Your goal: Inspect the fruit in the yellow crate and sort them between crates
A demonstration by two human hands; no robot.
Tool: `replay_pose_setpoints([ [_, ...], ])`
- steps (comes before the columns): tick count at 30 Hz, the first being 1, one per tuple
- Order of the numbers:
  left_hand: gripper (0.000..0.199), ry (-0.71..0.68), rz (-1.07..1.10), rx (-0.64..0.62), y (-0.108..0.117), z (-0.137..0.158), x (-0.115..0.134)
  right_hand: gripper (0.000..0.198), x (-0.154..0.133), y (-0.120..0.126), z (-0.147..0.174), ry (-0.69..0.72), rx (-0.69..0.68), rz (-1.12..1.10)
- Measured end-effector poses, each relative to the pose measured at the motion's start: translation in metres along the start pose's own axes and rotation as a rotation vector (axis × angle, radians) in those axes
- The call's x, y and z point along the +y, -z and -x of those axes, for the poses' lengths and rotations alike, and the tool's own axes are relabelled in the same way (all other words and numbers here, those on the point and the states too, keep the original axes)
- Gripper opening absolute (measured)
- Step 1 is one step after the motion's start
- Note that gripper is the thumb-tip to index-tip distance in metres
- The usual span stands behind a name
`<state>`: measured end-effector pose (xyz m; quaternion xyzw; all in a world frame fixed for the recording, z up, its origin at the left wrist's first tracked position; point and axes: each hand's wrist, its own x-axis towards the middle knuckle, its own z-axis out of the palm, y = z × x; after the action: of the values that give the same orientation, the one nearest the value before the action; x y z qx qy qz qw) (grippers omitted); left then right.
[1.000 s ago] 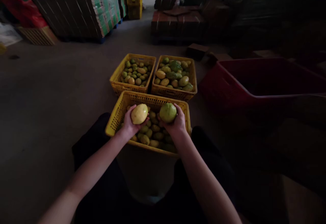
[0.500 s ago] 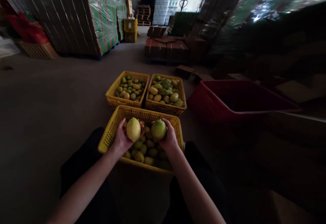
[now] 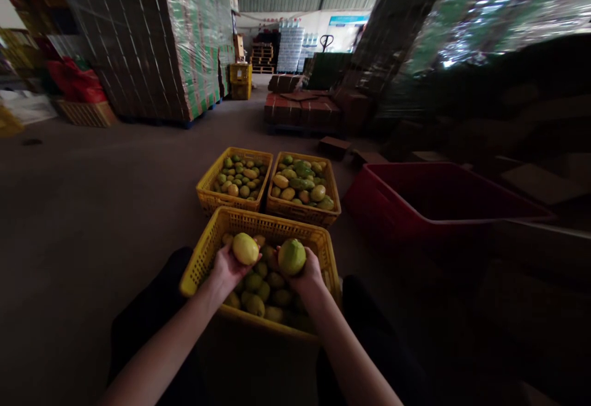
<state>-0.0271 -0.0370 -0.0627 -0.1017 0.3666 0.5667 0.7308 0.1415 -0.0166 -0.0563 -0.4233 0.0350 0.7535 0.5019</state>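
Note:
Over the near yellow crate (image 3: 199,258), my left hand (image 3: 225,269) cradles a yellow lemon (image 3: 245,249), whose tip points to the right. Beside it, my right hand (image 3: 310,277) grips a greener lemon (image 3: 292,257) from its right side. The two fruits are apart, each lifted above the pile. Green and yellowish lemons (image 3: 255,305) lie in the crate below, partly hidden by my hands and forearms. The crate stands between my legs.
Behind stand two more yellow crates, a left one (image 3: 205,193) and a right one (image 3: 300,210), both holding lemons. A red bin (image 3: 392,192) is at the right. Flattened cartons (image 3: 302,111) and wrapped pallet stacks (image 3: 196,43) stand farther back.
The yellow lemon has turned in my left hand from upright to lying sideways. The greener lemon has turned slightly in my right hand. My view has tilted upward.

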Motion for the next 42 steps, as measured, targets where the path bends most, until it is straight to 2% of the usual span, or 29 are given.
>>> replay_pose_setpoints([
  [3,0.029,-0.006,-0.031,0.012,0.001,0.000,-0.002,0.021,-0.002,-0.004,0.006,-0.001,0.133,-0.043],
  [5,0.029,0.015,0.000,0.004,0.003,0.000,-0.003,0.021,-0.004,-0.006,0.009,0.017,0.157,-0.073],
  [8,0.024,-0.009,0.068,-0.013,0.003,0.000,-0.004,0.024,-0.004,-0.006,0.011,-0.006,0.121,-0.071],
  [11,0.018,-0.025,0.046,-0.035,-0.001,0.003,-0.004,0.027,-0.002,-0.005,0.009,-0.044,0.107,-0.061],
  [17,0.026,0.015,-0.067,-0.089,-0.009,0.011,-0.003,0.029,0.005,-0.004,0.001,-0.058,0.126,-0.082],
  [21,0.029,-0.051,-0.107,-0.049,-0.005,0.008,-0.003,0.026,0.008,-0.006,0.004,-0.069,0.122,-0.083],
  [25,0.033,-0.104,-0.110,-0.024,-0.003,0.008,-0.001,0.018,0.006,-0.008,0.008,-0.023,0.193,-0.091],
  [27,0.033,-0.093,-0.126,-0.048,-0.005,0.009,0.000,0.018,0.006,-0.007,0.008,-0.006,0.208,-0.080],
  [30,0.030,-0.014,-0.176,-0.092,-0.007,0.011,0.000,0.021,0.007,-0.006,0.006,-0.058,0.148,-0.026],
  [35,0.030,-0.018,-0.139,0.040,-0.009,0.007,-0.006,0.024,0.013,-0.005,0.004,-0.180,0.021,0.052],
  [40,0.026,-0.030,-0.063,0.138,-0.005,0.000,-0.003,0.021,0.015,-0.005,0.003,-0.088,0.155,-0.020],
  [42,0.022,-0.058,-0.056,0.175,-0.004,-0.002,0.000,0.019,0.014,-0.006,0.006,-0.064,0.149,-0.010],
])
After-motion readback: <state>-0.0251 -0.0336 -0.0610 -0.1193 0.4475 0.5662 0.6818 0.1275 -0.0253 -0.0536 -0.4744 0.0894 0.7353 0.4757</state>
